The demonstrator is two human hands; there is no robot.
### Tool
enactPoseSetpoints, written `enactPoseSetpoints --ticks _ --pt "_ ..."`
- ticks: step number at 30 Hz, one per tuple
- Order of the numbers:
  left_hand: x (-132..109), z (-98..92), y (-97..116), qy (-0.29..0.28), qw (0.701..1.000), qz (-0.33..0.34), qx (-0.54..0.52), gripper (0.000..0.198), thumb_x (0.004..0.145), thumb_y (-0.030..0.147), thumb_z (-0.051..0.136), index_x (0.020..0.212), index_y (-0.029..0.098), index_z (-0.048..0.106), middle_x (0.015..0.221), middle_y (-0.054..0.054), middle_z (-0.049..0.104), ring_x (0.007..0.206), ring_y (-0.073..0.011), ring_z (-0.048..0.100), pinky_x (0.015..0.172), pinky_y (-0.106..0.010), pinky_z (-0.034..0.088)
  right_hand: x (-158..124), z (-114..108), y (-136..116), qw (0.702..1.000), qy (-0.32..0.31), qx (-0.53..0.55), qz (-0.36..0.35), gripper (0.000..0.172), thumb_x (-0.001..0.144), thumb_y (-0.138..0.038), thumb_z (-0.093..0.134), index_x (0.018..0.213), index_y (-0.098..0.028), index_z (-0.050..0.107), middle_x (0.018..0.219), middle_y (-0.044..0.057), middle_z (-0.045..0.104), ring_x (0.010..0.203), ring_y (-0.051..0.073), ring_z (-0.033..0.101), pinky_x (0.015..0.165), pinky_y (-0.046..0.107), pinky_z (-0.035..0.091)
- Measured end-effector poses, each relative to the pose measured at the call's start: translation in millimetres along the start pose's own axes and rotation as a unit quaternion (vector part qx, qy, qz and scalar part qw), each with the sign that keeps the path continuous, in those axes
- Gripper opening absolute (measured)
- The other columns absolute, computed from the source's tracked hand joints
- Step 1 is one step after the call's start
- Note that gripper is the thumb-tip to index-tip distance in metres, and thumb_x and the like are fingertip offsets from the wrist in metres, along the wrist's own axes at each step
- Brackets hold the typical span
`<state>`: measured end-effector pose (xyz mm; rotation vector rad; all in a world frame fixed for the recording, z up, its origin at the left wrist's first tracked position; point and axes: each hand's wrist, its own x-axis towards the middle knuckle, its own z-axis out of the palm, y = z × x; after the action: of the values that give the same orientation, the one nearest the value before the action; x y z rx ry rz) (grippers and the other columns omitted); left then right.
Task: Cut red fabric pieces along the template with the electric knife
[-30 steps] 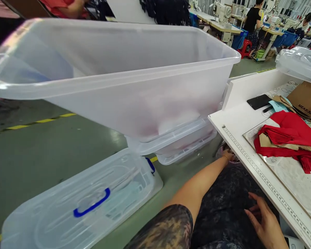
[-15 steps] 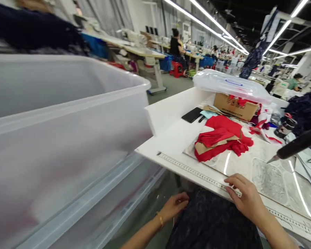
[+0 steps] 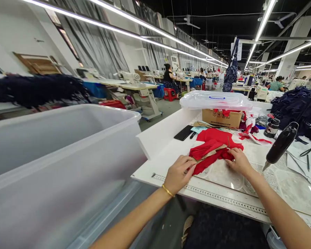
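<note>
A pile of red fabric pieces [image 3: 214,143] with a brown cardboard pattern [image 3: 213,152] tucked in it lies on the white worktable [image 3: 168,152]. My left hand [image 3: 179,174] rests at the pile's near left edge, fingers curled onto the red cloth. My right hand [image 3: 237,161] lies on the pile's right edge, fingers pressed on the fabric. Whether either hand grips the cloth is unclear.
A big translucent plastic bin [image 3: 67,166] stands at my left. On the table lie a black phone [image 3: 183,132], a cardboard box [image 3: 221,118] under a clear lid [image 3: 215,100], a black hanging tool [image 3: 281,143] and dark blue fabric [image 3: 295,103]. People work at sewing tables behind.
My view swung up from the floor and bins to the table. Both hands rose from my lap and table edge onto the red fabric pile.
</note>
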<state>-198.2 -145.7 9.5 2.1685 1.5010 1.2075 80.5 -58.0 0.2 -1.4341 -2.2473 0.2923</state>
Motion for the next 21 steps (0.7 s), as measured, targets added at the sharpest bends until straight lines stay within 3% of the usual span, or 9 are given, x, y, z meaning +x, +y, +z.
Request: enactPoseSetpoints --ticks 5,11,13,17,21 --pt "22.9 17.0 -21.9 -0.043 0.978 0.149 0.137 0.023 0.092 0.034 0.061 0.107 0.024 0.076 0.109 -0.011 0.066 0.101 -0.0266 0.059 0.092 -0.041 0.051 15.5 9.9 -7.7 0.999 -0.018 -0.004 0.035 0.071 0.081 -0.033 0.076 0.144 -0.013 0.05 0.138 0.019 0.055 0.127 0.034 0.051 0.11 0.048 0.041" --pt "39.4 29.8 -40.8 -0.019 0.976 0.159 0.146 0.021 0.093 0.032 0.062 0.105 0.023 0.076 0.101 -0.009 0.068 0.096 -0.024 0.062 0.085 -0.038 0.054 30.0 15.9 -11.8 0.997 -0.045 -0.007 0.057 0.098 0.077 -0.041 0.08 0.156 -0.019 0.028 0.144 0.019 0.051 0.126 0.035 0.054 0.101 0.046 0.047" --pt "41.6 29.7 -46.3 -0.013 0.979 0.15 0.137 0.019 0.093 0.03 0.062 0.104 0.023 0.076 0.099 -0.008 0.069 0.094 -0.0227 0.064 0.083 -0.036 0.055 31.1 16.5 -10.6 0.997 -0.052 -0.012 0.057 0.093 0.078 -0.041 0.08 0.155 -0.019 0.032 0.14 0.019 0.054 0.126 0.036 0.053 0.101 0.047 0.045" --pt "42.5 25.4 -56.2 0.002 0.983 0.135 0.122 0.023 0.095 0.023 0.053 0.098 0.024 0.076 0.093 -0.005 0.072 0.088 -0.0199 0.066 0.08 -0.033 0.056 29.0 14.7 -3.9 0.997 -0.069 -0.011 0.038 0.059 0.085 -0.033 0.073 0.139 -0.021 0.052 0.131 0.016 0.061 0.125 0.034 0.053 0.1 0.045 0.045" --pt "42.3 19.5 -60.0 0.022 0.985 0.13 0.113 0.029 0.096 0.019 0.046 0.1 0.023 0.075 0.095 -0.006 0.074 0.089 -0.0194 0.069 0.081 -0.033 0.058 22.0 7.3 3.7 0.997 -0.079 0.003 0.011 0.041 0.088 -0.02 0.066 0.128 -0.019 0.058 0.126 0.012 0.064 0.12 0.027 0.057 0.098 0.037 0.046"
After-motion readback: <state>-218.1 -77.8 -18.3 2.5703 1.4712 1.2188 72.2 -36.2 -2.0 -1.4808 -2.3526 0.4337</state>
